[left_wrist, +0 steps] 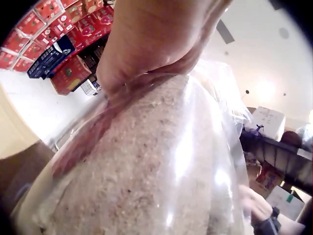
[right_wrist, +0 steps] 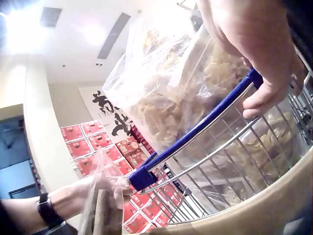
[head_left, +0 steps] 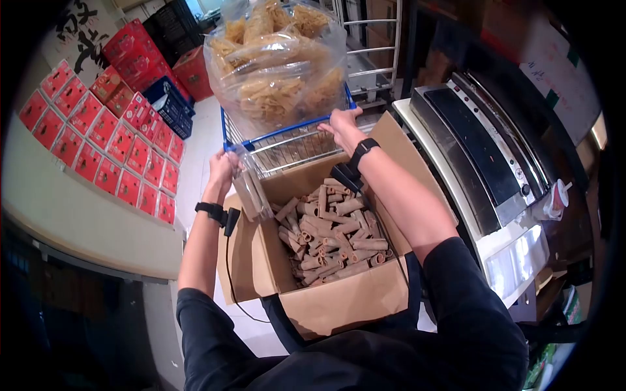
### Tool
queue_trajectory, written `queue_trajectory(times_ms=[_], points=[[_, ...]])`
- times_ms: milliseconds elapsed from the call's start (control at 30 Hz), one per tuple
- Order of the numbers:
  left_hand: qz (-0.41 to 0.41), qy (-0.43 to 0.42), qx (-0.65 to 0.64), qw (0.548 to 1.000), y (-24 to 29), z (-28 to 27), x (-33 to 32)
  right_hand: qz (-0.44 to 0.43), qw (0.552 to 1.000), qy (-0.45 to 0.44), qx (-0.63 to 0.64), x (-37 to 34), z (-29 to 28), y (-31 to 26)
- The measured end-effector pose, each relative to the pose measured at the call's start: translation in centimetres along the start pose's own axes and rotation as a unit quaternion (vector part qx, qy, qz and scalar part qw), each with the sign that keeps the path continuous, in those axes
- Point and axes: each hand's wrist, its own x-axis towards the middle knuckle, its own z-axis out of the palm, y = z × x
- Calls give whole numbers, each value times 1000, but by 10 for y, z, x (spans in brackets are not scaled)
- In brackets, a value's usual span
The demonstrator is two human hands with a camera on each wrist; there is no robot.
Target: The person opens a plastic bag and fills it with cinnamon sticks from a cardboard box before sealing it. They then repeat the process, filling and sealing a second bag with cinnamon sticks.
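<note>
My left hand (head_left: 222,168) grips the top of a clear plastic bag (head_left: 251,186) with a few long cinnamon sticks inside, by the left corner of a shopping cart's blue rim (head_left: 287,132). Seen from the left wrist, the bag's rough brown contents (left_wrist: 132,171) hang close below the fingers. My right hand (head_left: 344,128) rests at the cart's near rim, fingers spread; in the right wrist view one finger (right_wrist: 261,103) lies along the wire side. Below both hands stands an open cardboard box (head_left: 345,303) full of loose cinnamon sticks (head_left: 332,234).
Large clear bags of pale yellow dried food (head_left: 274,72) fill the cart. Red boxes (head_left: 104,137) are stacked at the left, with blue crates (head_left: 169,104) behind. A machine with a dark top (head_left: 466,143) stands close on the right. Thin cables run from both wrists.
</note>
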Motion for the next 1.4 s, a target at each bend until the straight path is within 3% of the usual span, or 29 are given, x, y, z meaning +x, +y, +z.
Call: queue_trajectory(times_ms=[300,600,700,767,833,867,933,1000,1067,1200,1267,1300,1400], points=[[-9,-3,-19,1000,-3,3,28,-26,1000,6,1,26,15,-7],[-34,-26,15,999,-1,-1,47,25,996,76,26,48,26,-18],[-43,-30,-42,998,-10,-21,55,36,996,47,-70,83,20,2],[-46,-52,5,998,11,-19,39,66,995,59,-48,18,13,-26],[32,-3,3,999,45,-12,3,-22,998,-8,-65,-35,-4,-43],[67,13,16,998,64,-7,-20,-80,995,-65,-4,-83,-16,-57],[138,25,25,990,98,1,-67,-153,971,-170,66,-169,-61,-80],[201,40,26,978,125,7,-119,-274,933,-232,14,-235,-114,-80],[231,68,51,969,140,18,-175,-321,904,-281,-18,-295,-170,-70],[271,80,48,958,140,32,-251,-331,896,-205,-214,-345,-248,-27],[291,101,75,948,140,49,-287,-373,827,-204,-367,-343,-277,13],[292,100,75,948,135,52,-301,-410,771,-192,-448,-337,-290,37],[324,64,88,940,126,58,-332,-406,740,-183,-504,-325,-306,89]])
